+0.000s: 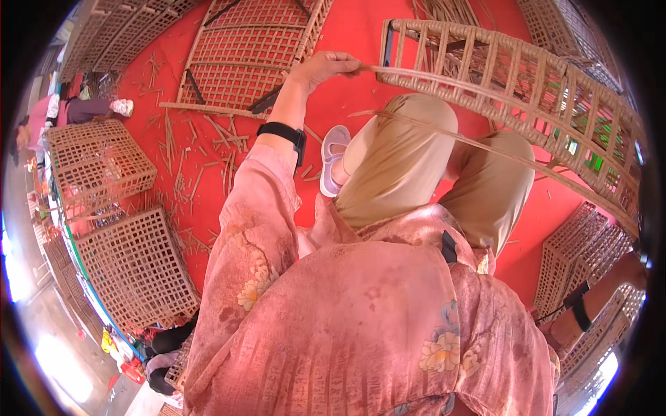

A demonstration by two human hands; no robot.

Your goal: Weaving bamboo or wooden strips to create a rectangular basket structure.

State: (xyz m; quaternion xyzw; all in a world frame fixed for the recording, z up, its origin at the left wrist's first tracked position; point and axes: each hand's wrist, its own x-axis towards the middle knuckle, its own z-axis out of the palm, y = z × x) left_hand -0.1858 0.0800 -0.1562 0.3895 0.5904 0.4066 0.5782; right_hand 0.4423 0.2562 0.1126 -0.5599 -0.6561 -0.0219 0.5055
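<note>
My left hand (324, 68) is closed in a pinch on the end of a flat brown weaving strip (423, 78), held out past my knees. That strip runs rightward along the lower edge of a woven frame panel (479, 48), a curved lattice with a wrapped rim. A second long strip (472, 141) crosses over my knees toward the right edge. At the far right my right hand (630, 272) shows only in part, dark and beside the panel's right end; its fingers are hidden, so its grip cannot be made out.
A woven panel (243, 59) with black straps lies on the red floor covering. Loose strip scraps (187, 170) scatter to the left. Woven baskets (139, 270) stand at left and more baskets (576, 253) at right. Another person (76, 114) sits at far left.
</note>
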